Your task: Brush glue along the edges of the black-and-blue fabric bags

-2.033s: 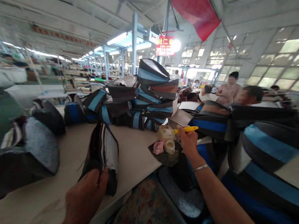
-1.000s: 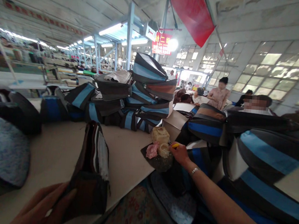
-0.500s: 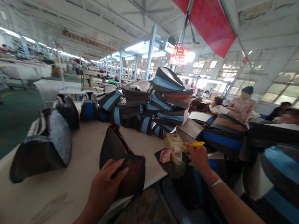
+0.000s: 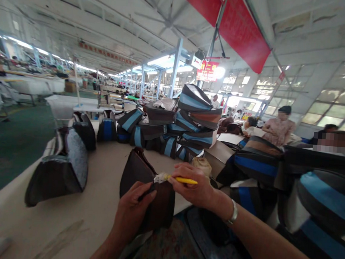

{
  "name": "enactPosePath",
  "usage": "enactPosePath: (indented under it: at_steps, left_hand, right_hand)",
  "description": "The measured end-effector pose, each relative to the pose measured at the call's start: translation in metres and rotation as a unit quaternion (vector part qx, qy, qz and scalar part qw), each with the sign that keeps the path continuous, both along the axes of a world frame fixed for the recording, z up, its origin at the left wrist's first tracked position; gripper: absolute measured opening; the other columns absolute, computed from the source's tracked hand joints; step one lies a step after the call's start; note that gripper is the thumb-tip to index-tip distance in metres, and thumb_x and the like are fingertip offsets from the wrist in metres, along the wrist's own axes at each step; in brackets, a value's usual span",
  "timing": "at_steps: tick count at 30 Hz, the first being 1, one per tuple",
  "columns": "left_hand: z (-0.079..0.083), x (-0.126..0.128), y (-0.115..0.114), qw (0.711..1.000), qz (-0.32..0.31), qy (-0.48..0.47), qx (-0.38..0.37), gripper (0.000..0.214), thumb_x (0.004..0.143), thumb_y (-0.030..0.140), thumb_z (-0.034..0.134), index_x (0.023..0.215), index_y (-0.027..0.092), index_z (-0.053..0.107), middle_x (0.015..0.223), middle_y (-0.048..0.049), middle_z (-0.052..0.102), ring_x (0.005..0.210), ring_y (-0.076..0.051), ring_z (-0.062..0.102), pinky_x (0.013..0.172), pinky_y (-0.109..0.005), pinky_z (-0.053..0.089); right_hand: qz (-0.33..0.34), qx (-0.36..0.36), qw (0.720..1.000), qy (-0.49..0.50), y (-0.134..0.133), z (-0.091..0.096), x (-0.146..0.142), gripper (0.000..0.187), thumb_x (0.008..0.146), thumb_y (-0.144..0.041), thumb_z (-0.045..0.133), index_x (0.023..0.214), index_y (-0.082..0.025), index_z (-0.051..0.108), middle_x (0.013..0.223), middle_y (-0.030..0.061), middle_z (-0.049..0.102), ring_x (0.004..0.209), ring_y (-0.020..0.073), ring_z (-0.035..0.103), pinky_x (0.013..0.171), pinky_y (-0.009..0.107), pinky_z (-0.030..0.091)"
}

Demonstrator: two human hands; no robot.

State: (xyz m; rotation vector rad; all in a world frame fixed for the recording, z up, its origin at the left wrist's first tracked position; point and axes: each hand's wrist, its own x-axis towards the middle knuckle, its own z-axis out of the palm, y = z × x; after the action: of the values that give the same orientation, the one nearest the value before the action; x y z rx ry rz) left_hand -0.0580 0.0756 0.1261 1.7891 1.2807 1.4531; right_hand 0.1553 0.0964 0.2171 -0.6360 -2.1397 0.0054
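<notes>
My left hand [image 4: 132, 210] pinches the upper edge of a dark brown bag piece [image 4: 159, 211], which stands on the table at its front edge. Between the fingers of my right hand [image 4: 199, 188] is a yellow-handled brush [image 4: 187, 181]. Its whitish, coated bristles are at the top edge of the bag piece, close to my left fingertips; whether they touch is hard to tell. Behind my right hand shows a crusted, cream-coloured container [image 4: 202, 164], its lower part hidden by the hand.
More dark bag pieces [image 4: 55, 179] stand on the left of the pale table [image 4: 101, 179]. A pile of black and blue bag pieces [image 4: 196, 97] rises at the back. Others [image 4: 329, 195] are stacked at the right. People [image 4: 281, 125] sit or stand beyond.
My right hand has moved left with the brush, from the crusted container to the bag piece's top edge. My left hand still holds the bag piece, which is turned slightly.
</notes>
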Motion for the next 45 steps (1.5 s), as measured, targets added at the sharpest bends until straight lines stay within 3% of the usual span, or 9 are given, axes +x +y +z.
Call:
enactPosePath:
  at_steps: [4,7,11,14,19,25,28,37,45]
  left_hand:
    - [0.000,-0.002,-0.001,1.000,0.021,-0.014,-0.010,0.024,0.086,0.046,0.065,0.093,0.026,0.077,0.090,0.0005,0.071,0.086,-0.020,0.068,0.079,-0.030,0.051]
    - [-0.002,0.001,0.000,0.999,0.043,-0.020,-0.024,0.026,0.082,0.047,0.068,0.092,0.025,0.077,0.090,0.0000,0.074,0.086,-0.022,0.070,0.080,-0.033,0.051]
    - [-0.003,0.003,0.000,0.996,0.075,-0.016,-0.045,0.028,0.080,0.049,0.068,0.091,0.025,0.076,0.089,-0.0002,0.077,0.084,-0.024,0.071,0.078,-0.035,0.052]
    - [-0.001,0.001,-0.001,0.994,0.099,-0.009,-0.041,0.026,0.079,0.049,0.069,0.087,0.025,0.075,0.084,0.0004,0.077,0.078,-0.024,0.071,0.074,-0.035,0.053]
    - [-0.002,0.002,-0.001,0.992,0.125,0.005,0.005,0.021,0.079,0.045,0.069,0.080,0.025,0.073,0.077,0.0016,0.075,0.071,-0.022,0.070,0.068,-0.032,0.054]
    - [-0.010,0.009,0.000,0.985,0.120,0.041,0.114,0.017,0.088,0.038,0.066,0.081,0.023,0.071,0.077,0.0004,0.071,0.069,-0.018,0.068,0.065,-0.028,0.054]
    - [-0.017,0.013,0.002,0.972,0.112,0.065,0.195,0.016,0.093,0.032,0.062,0.085,0.021,0.069,0.081,-0.0020,0.070,0.074,-0.017,0.069,0.067,-0.027,0.055]
    - [-0.022,0.016,0.004,0.905,0.108,0.189,0.366,0.012,0.099,0.013,0.051,0.096,0.017,0.062,0.084,-0.0062,0.065,0.076,-0.019,0.063,0.069,-0.031,0.053]
    - [-0.030,0.026,0.004,0.856,0.103,0.314,0.398,0.009,0.094,0.011,0.057,0.090,0.018,0.060,0.078,-0.0057,0.061,0.065,-0.021,0.054,0.062,-0.039,0.045]
  right_hand:
    - [-0.029,0.006,0.999,-0.019,-0.006,0.010,0.024,0.018,0.091,-0.017,0.063,0.073,-0.021,0.062,0.069,-0.0003,0.065,0.069,0.0147,0.063,0.086,0.033,0.055]
    - [-0.044,0.006,0.999,0.008,-0.014,0.014,0.019,0.017,0.093,-0.019,0.064,0.076,-0.022,0.063,0.070,-0.0005,0.066,0.072,0.0150,0.065,0.089,0.033,0.055]
    - [0.009,-0.030,0.999,0.024,-0.013,0.002,0.005,0.009,0.094,-0.023,0.065,0.084,-0.023,0.066,0.076,-0.0001,0.069,0.076,0.0149,0.067,0.093,0.032,0.055]
    - [-0.020,-0.048,0.999,0.016,-0.008,-0.006,0.017,0.012,0.092,-0.023,0.065,0.080,-0.022,0.066,0.075,0.0002,0.068,0.073,0.0151,0.066,0.087,0.031,0.056]
    - [-0.075,-0.042,0.995,0.051,-0.008,-0.005,0.036,0.013,0.091,-0.021,0.066,0.078,-0.021,0.065,0.073,0.0013,0.069,0.074,0.0173,0.068,0.082,0.032,0.056]
    - [-0.074,-0.042,0.995,0.055,-0.007,-0.006,0.017,0.015,0.091,-0.023,0.065,0.076,-0.023,0.063,0.066,-0.0015,0.066,0.064,0.0154,0.065,0.084,0.033,0.057]
    - [-0.081,-0.031,0.994,0.062,-0.009,-0.002,0.008,0.018,0.091,-0.023,0.064,0.074,-0.023,0.061,0.064,-0.0015,0.064,0.067,0.0163,0.066,0.092,0.037,0.055]
    - [-0.089,-0.017,0.995,0.036,-0.004,0.005,-0.013,0.017,0.091,-0.024,0.063,0.075,-0.021,0.062,0.070,0.0006,0.063,0.070,0.0160,0.063,0.073,0.029,0.052]
    - [-0.063,-0.024,0.991,-0.118,0.001,0.021,-0.024,0.018,0.083,-0.016,0.064,0.067,-0.020,0.057,0.068,-0.0006,0.061,0.067,0.0139,0.058,0.066,0.026,0.043]
